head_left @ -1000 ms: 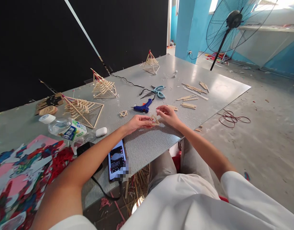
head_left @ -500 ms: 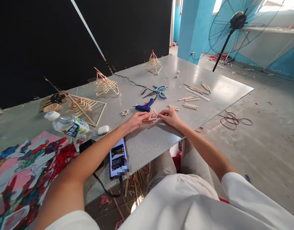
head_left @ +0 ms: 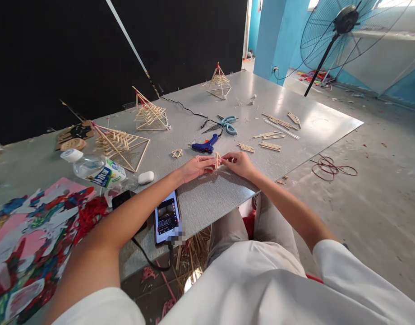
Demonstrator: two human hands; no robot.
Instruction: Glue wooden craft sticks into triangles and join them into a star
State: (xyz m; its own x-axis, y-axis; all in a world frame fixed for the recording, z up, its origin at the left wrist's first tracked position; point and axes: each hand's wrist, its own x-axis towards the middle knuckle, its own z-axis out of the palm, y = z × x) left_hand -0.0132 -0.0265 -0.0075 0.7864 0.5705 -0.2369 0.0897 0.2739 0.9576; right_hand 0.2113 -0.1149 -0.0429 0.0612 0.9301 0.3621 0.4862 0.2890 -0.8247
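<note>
Between my two hands, a small triangle of wooden sticks is held just above the table's near edge, seen nearly edge-on. My left hand pinches it from the left with thumb and fingers. From the right, the fingertips of my right hand grip its other side. Just beyond lies a blue glue gun, its nozzle pointing left. A small star of sticks rests left of my left hand. Short stick bundles lie past my right hand.
Scissors lie behind the glue gun. Stick pyramids stand at the back and left. A plastic bottle, a white case, a phone and coloured scraps are at left. A fan stands beyond.
The stick triangle has turned from facing me to nearly edge-on, still between both hands. My view has shifted slightly; the other things on the table lie as before.
</note>
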